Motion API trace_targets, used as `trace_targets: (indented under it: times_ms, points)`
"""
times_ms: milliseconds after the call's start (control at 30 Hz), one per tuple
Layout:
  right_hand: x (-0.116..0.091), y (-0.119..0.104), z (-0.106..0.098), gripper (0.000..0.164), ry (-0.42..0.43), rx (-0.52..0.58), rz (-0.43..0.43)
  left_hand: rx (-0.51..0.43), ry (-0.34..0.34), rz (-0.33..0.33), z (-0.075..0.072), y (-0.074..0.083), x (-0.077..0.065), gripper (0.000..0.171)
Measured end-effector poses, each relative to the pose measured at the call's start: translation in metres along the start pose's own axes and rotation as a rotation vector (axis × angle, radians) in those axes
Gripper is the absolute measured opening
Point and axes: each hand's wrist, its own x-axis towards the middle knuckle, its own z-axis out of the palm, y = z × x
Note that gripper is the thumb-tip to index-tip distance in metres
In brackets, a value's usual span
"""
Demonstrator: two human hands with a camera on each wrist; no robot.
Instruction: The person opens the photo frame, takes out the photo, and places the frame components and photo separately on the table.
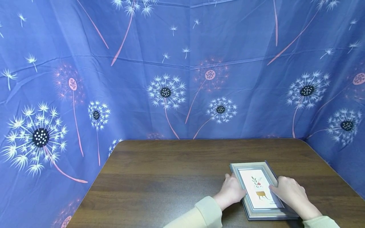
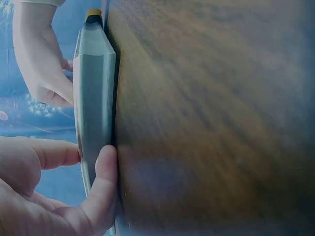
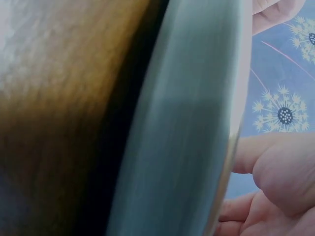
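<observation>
A picture frame (image 1: 249, 190) with a pale silvery border lies face up, close over the table at its right front. Its picture (image 1: 259, 188) shows a plant with a red flower in an orange-brown pot. My left hand (image 1: 231, 189) grips the left side; in the left wrist view the thumb (image 2: 61, 153) lies on the face and a finger (image 2: 106, 164) presses the side edge (image 2: 96, 98). Across from it, my right hand (image 1: 292, 193) holds the right side, thumb on the border. The right wrist view shows the thick side edge (image 3: 182, 128) near that hand (image 3: 288, 179).
The brown wood-grain table (image 1: 159, 177) extends left of and behind the frame. A blue cloth (image 1: 128, 79) with dandelion prints hangs behind it and on both sides. In the left wrist view, a small yellow-and-black piece (image 2: 93, 14) shows at the frame's far end.
</observation>
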Motion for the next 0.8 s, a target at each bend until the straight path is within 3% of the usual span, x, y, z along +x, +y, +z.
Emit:
trace_targets:
  times_ms: [400,567,800]
  points:
    - [-0.007,-0.003,-0.011,0.039,0.066,0.051,-0.033,0.069,0.014,0.0,0.004,0.003,-0.003,0.054]
    - [-0.008,-0.005,-0.016,0.046,0.094,0.072,-0.05,0.087,0.008,-0.014,0.002,0.004,-0.002,0.061]
    - [-0.01,-0.008,-0.021,0.053,0.102,0.084,-0.086,0.219,0.017,0.025,0.001,0.003,0.0,0.065]
